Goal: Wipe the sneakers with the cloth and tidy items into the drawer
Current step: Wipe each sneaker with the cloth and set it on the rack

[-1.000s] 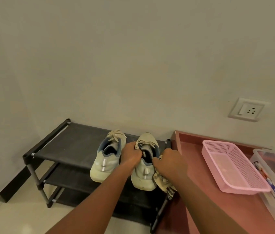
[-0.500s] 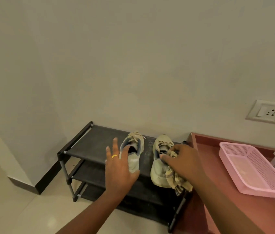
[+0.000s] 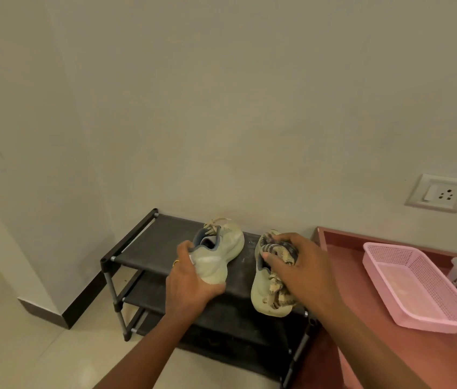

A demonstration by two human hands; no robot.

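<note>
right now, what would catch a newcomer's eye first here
Two hands work on pale sneakers atop the black shoe rack by the wall: the left hand grips the heel of the left sneaker, and the right hand holds a striped cloth bunched against the right sneaker. Further right, a pink basket sits on a reddish-brown surface.

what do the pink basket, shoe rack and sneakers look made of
Pink basket: apparently moulded plastic, matte, walls a grid of small holes. Shoe rack: shelves seem dark fabric stretched between black bars; grey posts, probably metal. Left sneaker and right sneaker: pale, soft-looking textile uppers with laces; exact weave too blurred to tell.
</note>
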